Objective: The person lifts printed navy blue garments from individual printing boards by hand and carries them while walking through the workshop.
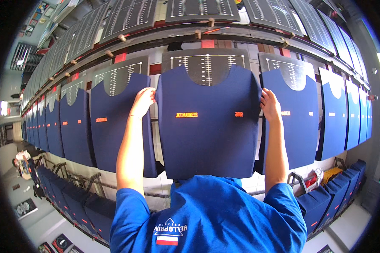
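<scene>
A navy shirt panel [207, 139] with a scooped neck edge and two small patches of orange print lies smooth over a dark board [206, 57] marked with white ruled lines. Its upper left edge is pinched by my left hand [144, 100], whose fingers are bent in against the cloth. On the opposite side, at about the same height, my right hand [270, 102] has its fingers curled at the panel's upper right edge. The fingertips are partly hidden where they meet the cloth.
Similar navy panels on boards flank mine, one on the left [118, 122] and one on the right [292, 126], in a long row. Beyond a dark rail [173, 33], bare ruled boards [202, 9] form another row. More navy panels [318, 206] hang behind me. Another person [24, 162] is far left.
</scene>
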`<state>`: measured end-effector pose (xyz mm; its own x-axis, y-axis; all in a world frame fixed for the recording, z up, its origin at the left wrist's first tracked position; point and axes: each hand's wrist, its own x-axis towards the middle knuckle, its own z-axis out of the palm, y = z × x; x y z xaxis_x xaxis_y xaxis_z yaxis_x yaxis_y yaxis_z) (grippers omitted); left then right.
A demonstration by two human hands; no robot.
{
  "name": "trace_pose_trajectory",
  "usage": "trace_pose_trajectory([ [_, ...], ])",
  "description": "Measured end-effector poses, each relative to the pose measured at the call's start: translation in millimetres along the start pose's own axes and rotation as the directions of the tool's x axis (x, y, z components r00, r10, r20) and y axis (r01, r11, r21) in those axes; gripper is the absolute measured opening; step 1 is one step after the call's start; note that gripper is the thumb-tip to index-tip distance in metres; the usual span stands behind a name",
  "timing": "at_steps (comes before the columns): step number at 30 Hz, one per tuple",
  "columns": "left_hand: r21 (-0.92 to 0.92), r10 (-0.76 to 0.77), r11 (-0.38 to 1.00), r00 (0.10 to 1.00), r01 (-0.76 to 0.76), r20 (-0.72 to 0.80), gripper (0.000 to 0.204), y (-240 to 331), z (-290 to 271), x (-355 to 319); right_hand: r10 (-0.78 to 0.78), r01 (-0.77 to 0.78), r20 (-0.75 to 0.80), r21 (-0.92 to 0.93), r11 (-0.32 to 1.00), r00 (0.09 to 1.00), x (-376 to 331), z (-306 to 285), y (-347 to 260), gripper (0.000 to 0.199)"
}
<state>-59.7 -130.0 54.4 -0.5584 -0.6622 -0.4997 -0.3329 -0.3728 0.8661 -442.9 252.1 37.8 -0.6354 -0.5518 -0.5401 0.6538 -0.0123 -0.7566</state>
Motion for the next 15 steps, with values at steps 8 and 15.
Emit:
trace_pose_trajectory([
  [8,-0.093,0.037,0.995,0.999,-0.034,0.036,0.023,-0.5,-10.8,-8.9,-0.083,0.06,-0.078,-0.26,0.964,0.994,-30.5,-15.3,2.4,0.034],
  [15,-0.164,0.09,0.984,0.992,-0.075,0.084,0.025,4.2,-16.9,-16.2,-0.183,0.105,-0.169,-0.387,0.916,0.968,-71.8,2.4,11.6,0.033],
])
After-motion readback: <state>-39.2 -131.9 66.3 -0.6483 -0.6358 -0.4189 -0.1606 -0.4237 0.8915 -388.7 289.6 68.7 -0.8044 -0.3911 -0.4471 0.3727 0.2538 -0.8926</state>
